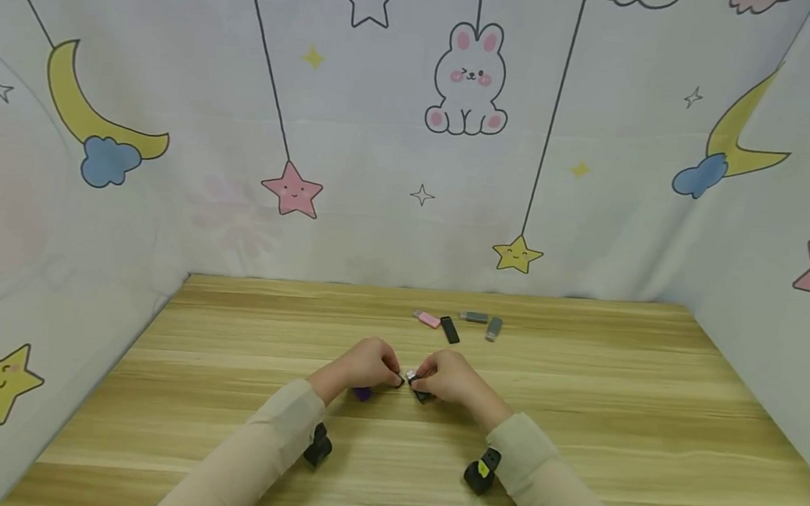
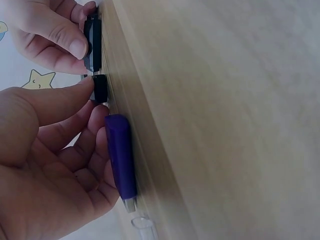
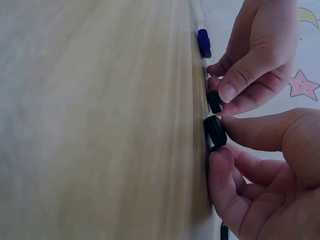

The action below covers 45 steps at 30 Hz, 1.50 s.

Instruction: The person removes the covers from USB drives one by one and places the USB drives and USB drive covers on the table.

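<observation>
Both hands meet low over the wooden table. My left hand (image 1: 369,363) pinches a small black cap (image 2: 101,89) between thumb and fingertips. Opposite it, my right hand (image 1: 449,376) grips a black USB stick (image 2: 93,42), its metal plug (image 1: 410,375) pointing toward the cap. Cap and stick are nearly end to end in the left wrist view. Beside the left hand's fingers lies a purple USB stick (image 2: 121,157), partly hidden by that hand in the head view. A clear cap (image 2: 144,228) is at the purple stick's metal end.
Farther back on the table (image 1: 580,375) lie a pink USB stick (image 1: 427,319), a black one (image 1: 450,330) and two grey ones (image 1: 474,317). Black wrist cameras (image 1: 318,446) hang under both forearms. A patterned cloth (image 1: 371,125) walls the back and sides.
</observation>
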{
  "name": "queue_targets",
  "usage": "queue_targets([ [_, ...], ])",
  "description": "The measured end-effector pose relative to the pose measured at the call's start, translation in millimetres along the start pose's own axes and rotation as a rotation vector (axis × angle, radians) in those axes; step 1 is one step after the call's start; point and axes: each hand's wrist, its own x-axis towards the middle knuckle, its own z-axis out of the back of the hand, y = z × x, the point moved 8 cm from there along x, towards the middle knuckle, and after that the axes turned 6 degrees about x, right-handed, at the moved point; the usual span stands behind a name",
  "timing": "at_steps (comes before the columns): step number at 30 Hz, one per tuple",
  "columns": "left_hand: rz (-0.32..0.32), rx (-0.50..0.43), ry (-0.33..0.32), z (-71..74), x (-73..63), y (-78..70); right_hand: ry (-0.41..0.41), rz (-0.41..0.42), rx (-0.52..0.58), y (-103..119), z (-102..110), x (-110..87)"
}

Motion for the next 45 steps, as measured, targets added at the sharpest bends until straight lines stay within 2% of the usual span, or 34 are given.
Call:
queue_targets([
  [20, 0.000, 0.013, 0.001, -1.3, -0.7, -1.2, 0.008, 0.041, -0.012, 0.3, -0.4, -3.3],
  [33, -0.004, 0.055, 0.043, -1.7, 1.2, -5.7, 0.001, 0.036, 0.015, -3.0, 1.9, -4.6],
  [45, -0.020, 0.052, -0.038, 8.4, 7.7, -13.2, -0.083, 0.063, -0.024, 3.1, 25.6, -5.0],
])
